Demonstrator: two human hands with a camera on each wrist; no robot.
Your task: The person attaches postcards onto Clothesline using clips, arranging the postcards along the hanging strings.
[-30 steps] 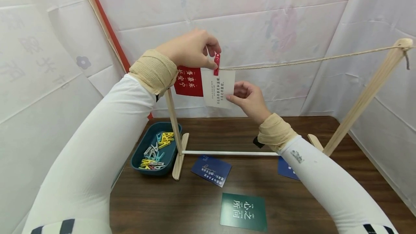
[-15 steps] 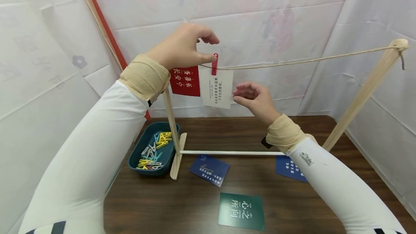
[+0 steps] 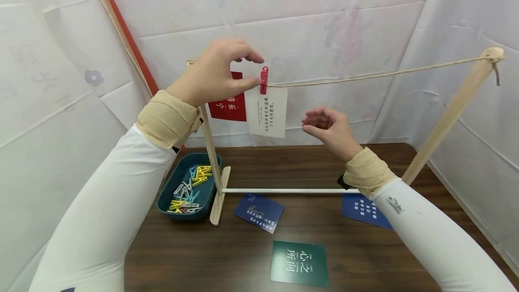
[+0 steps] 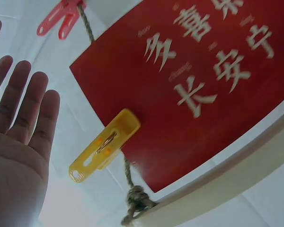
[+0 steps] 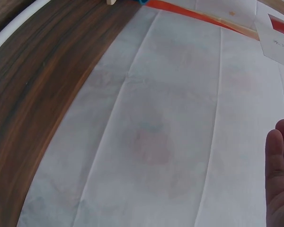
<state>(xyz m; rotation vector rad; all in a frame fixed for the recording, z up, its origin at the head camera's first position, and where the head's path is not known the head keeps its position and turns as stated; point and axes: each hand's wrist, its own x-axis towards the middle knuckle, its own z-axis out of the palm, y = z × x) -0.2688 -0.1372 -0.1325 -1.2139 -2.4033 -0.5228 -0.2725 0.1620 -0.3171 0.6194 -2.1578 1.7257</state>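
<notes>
Your left hand (image 3: 215,78) is up at the string (image 3: 365,75), its fingers relaxed and its thumb tip just beside the red peg (image 3: 264,79), perhaps brushing it; the left wrist view shows the fingers straight and holding nothing. Your right hand (image 3: 330,132) hangs loosely at about 3 o'clock from the white card (image 3: 266,111), apart from it, fingers softly curved and empty.

The white card hangs from the string under the red peg, near the left post (image 3: 211,148) of the wooden frame. Judge it light and thin, stiff enough to hang flat but easy to crease or swing, so handle it by a bottom corner or side edge, and work the peg by pinching its upper legs. The peg looks like small springy plastic, likely slippery if gripped low.

At 9 o'clock from it hangs a red card (image 4: 194,85), held by a yellow peg (image 4: 104,146); its large white Chinese characters include 安宁 and 乐. The white card carries small vertical lines too fine to read. On the table (image 3: 365,256) a green card (image 3: 300,263) reads 心之所向, between two blue cards (image 3: 259,212) whose print is too small to tell.
</notes>
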